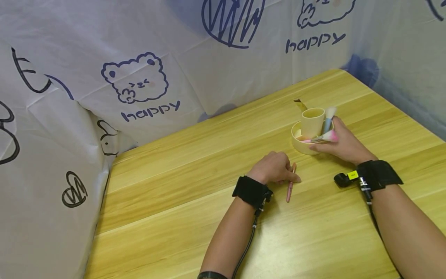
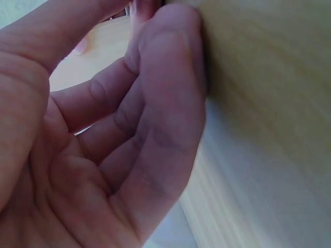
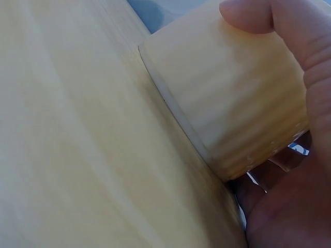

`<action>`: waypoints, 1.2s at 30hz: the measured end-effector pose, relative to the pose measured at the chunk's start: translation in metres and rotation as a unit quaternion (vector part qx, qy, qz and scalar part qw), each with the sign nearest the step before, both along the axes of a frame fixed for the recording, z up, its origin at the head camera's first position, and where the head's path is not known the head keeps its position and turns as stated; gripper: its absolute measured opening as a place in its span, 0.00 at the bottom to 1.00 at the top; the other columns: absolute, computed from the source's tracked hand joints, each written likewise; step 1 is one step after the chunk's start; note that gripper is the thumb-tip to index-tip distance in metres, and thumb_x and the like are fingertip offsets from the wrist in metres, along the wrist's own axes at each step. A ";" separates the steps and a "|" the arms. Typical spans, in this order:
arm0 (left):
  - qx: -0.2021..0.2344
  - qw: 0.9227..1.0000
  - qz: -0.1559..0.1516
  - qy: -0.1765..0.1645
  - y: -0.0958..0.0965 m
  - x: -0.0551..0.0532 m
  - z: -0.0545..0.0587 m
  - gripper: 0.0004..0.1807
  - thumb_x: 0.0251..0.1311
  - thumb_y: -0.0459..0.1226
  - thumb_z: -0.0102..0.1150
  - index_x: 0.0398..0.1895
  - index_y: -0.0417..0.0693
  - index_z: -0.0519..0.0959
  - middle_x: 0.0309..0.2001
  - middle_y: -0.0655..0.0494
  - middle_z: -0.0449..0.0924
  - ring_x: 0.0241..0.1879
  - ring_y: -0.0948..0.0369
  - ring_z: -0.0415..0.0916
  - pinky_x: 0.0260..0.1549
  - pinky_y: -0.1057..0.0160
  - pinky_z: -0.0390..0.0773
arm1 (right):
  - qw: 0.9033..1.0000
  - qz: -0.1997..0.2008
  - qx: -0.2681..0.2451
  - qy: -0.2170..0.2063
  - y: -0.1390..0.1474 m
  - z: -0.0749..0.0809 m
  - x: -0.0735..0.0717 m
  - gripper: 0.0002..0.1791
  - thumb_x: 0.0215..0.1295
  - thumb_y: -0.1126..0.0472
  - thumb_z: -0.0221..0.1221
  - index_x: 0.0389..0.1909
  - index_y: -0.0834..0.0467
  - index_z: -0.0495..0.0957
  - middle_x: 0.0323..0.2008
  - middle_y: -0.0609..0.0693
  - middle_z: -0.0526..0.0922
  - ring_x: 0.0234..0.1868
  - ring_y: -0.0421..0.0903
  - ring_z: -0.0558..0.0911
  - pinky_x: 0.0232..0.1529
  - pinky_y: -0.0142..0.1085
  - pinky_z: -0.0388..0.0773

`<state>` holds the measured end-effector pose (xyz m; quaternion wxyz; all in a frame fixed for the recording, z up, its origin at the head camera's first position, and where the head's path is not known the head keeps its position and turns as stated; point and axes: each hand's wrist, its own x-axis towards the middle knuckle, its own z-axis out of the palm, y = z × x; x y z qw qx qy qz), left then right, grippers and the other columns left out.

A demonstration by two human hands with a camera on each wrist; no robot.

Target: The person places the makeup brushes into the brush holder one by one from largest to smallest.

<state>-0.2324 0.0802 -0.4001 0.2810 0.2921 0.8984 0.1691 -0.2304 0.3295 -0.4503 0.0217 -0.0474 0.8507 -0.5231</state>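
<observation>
My left hand (image 1: 273, 167) is low over the table, thumb and index finger pinching a slim pink pen-like stick (image 1: 289, 192). In the left wrist view the fingers (image 2: 170, 98) curl in close to the tabletop, and the stick is mostly hidden there. My right hand (image 1: 346, 144) grips the side of a round cream organizer (image 1: 304, 148), its thumb (image 3: 248, 15) on the outer wall. A taller cup (image 1: 311, 123) rises inside the organizer. Two makeup brushes lean in the outer ring: a blue-handled brush (image 1: 328, 121) with white bristles and a pink-tipped brush (image 1: 329, 136).
Behind the cup sticks up a yellowish piece with a dark tip (image 1: 299, 104). The wood-grain table (image 1: 181, 182) meets a white cloth (image 1: 195, 69) with blue drawings at the back. Black straps with cameras and cables sit on both wrists.
</observation>
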 end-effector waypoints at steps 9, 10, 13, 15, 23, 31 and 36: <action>-0.002 1.000 0.000 -0.003 0.000 0.000 0.001 0.23 0.61 0.50 0.73 0.14 0.48 0.82 0.10 0.60 0.73 0.10 0.69 0.66 0.12 0.74 0.61 | 1.000 0.002 -0.024 -0.019 0.000 0.001 0.003 0.59 0.61 0.57 0.73 0.83 0.49 0.41 0.78 0.63 0.59 0.76 0.59 0.61 0.77 0.63 0.54; -0.001 1.000 0.001 -0.004 0.000 0.000 0.001 0.22 0.61 0.50 0.73 0.14 0.48 0.82 0.10 0.60 0.73 0.10 0.69 0.67 0.11 0.74 0.61 | 0.999 0.002 -0.025 -0.020 0.000 0.001 0.003 0.59 0.62 0.57 0.73 0.83 0.48 0.41 0.78 0.62 0.59 0.76 0.59 0.61 0.76 0.62 0.54; 0.001 1.000 0.003 -0.006 -0.001 0.000 0.000 0.22 0.61 0.50 0.73 0.15 0.48 0.83 0.10 0.60 0.73 0.10 0.69 0.67 0.11 0.74 0.61 | 0.999 0.004 -0.025 -0.022 0.000 0.002 0.003 0.58 0.62 0.56 0.72 0.83 0.48 0.41 0.77 0.62 0.60 0.75 0.59 0.62 0.75 0.61 0.56; 0.000 1.000 0.001 -0.006 -0.001 0.000 0.000 0.22 0.61 0.50 0.73 0.15 0.48 0.84 0.10 0.59 0.73 0.10 0.69 0.67 0.11 0.74 0.61 | 0.999 0.005 -0.024 -0.025 0.001 0.002 0.004 0.58 0.63 0.56 0.72 0.83 0.47 0.40 0.77 0.62 0.60 0.75 0.59 0.62 0.75 0.62 0.55; -0.002 1.000 -0.002 -0.003 0.000 0.000 0.000 0.21 0.61 0.50 0.72 0.15 0.49 0.85 0.12 0.57 0.78 0.12 0.67 0.73 0.11 0.74 0.62 | 0.999 -0.001 -0.033 -0.034 -0.001 0.003 0.003 0.62 0.60 0.51 0.74 0.82 0.36 0.38 0.79 0.60 0.60 0.78 0.57 0.61 0.77 0.65 0.54; -0.004 1.000 -0.008 0.000 0.000 -0.001 0.000 0.23 0.62 0.50 0.72 0.14 0.48 0.83 0.12 0.57 0.78 0.13 0.66 0.76 0.12 0.74 0.62 | 0.999 -0.007 -0.035 -0.021 -0.005 0.005 0.004 0.62 0.59 0.50 0.75 0.81 0.31 0.39 0.75 0.57 0.65 0.75 0.56 0.64 0.76 0.64 0.56; -0.005 1.000 -0.007 -0.002 0.000 -0.001 0.000 0.23 0.62 0.50 0.72 0.14 0.48 0.83 0.12 0.58 0.77 0.13 0.67 0.74 0.12 0.74 0.62 | 0.999 -0.007 -0.033 -0.014 -0.006 0.005 0.004 0.58 0.60 0.49 0.75 0.80 0.32 0.44 0.72 0.53 0.68 0.71 0.50 0.68 0.74 0.59 0.60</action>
